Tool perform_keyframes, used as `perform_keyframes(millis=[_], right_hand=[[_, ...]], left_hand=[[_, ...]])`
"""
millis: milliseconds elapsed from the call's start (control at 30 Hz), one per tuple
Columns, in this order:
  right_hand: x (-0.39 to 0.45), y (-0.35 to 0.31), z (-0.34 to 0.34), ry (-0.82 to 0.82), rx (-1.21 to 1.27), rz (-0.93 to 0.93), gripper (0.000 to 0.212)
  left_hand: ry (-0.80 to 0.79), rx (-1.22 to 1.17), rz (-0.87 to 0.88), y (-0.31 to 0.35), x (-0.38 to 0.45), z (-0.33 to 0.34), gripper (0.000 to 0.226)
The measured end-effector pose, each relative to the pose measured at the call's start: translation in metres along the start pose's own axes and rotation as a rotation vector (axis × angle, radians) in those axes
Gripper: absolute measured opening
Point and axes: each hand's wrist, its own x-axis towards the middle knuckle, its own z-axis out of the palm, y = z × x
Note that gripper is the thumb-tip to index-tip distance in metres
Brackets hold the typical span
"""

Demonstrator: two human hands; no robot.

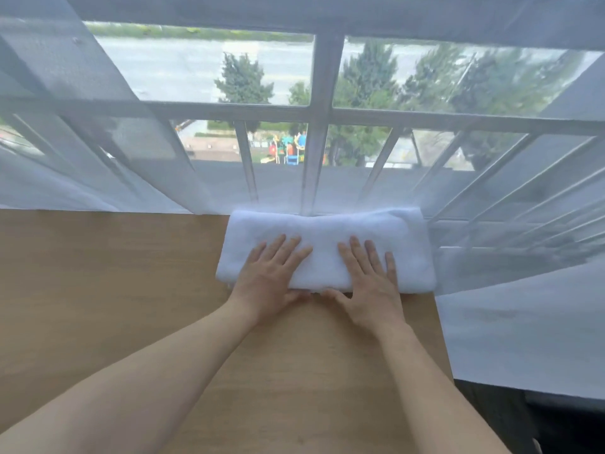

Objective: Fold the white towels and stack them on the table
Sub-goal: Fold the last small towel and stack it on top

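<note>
A folded white towel (327, 234) lies at the far right corner of the wooden table (114, 273), against the window. It looks thick, with more than one layer. My left hand (271, 276) rests flat on its near left part, fingers spread. My right hand (370, 280) rests flat on its near right part, fingers spread too. Both thumbs sit at the towel's near edge on the table. Neither hand grips anything.
A sheer white curtain (98, 142) hangs along the table's far edge and drapes down past the right edge (523, 322). Behind it is a barred window (314, 126). The table's right edge runs just right of the towel.
</note>
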Motion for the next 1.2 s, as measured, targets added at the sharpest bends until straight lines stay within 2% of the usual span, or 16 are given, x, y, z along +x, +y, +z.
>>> perform_keyframes(millis=[167, 300, 367, 467, 600, 667, 800, 867, 1000, 1200], right_hand=[[0.004, 0.014, -0.009, 0.07, 0.002, -0.073, 0.073], [0.012, 0.033, -0.023, 0.104, 0.032, -0.109, 0.061], [0.017, 0.043, -0.029, 0.125, 0.048, -0.133, 0.058], [0.019, 0.06, -0.034, 0.113, 0.068, -0.099, 0.054], [0.017, 0.08, -0.038, 0.08, 0.094, -0.042, 0.051], [0.018, 0.084, -0.04, 0.051, 0.098, -0.033, 0.05], [0.021, 0.087, -0.044, 0.012, 0.107, -0.02, 0.057], [0.02, 0.082, -0.046, 0.023, 0.127, 0.012, 0.057], [0.02, 0.067, -0.062, 0.05, 0.111, 0.161, 0.042], [0.013, 0.032, -0.095, 0.126, 0.063, 0.091, 0.046]], left_hand=[[0.242, 0.109, 0.197, -0.021, 0.007, -0.005, 0.053], [0.289, 0.02, 0.235, -0.038, 0.008, -0.019, 0.029], [0.273, -0.002, 0.155, -0.043, 0.009, -0.03, 0.027], [0.191, -0.072, -0.055, -0.056, 0.007, -0.039, 0.022], [-0.002, -0.253, -0.303, -0.071, 0.006, -0.05, 0.013], [-0.016, -0.38, -0.349, -0.073, 0.007, -0.052, 0.013], [-0.034, -0.478, -0.372, -0.075, 0.002, -0.056, 0.021], [-0.022, -0.481, -0.366, -0.073, -0.001, -0.058, 0.025], [0.065, -0.471, -0.342, -0.07, -0.005, -0.07, 0.021], [0.199, -0.411, -0.224, -0.091, -0.031, -0.117, 0.022]])
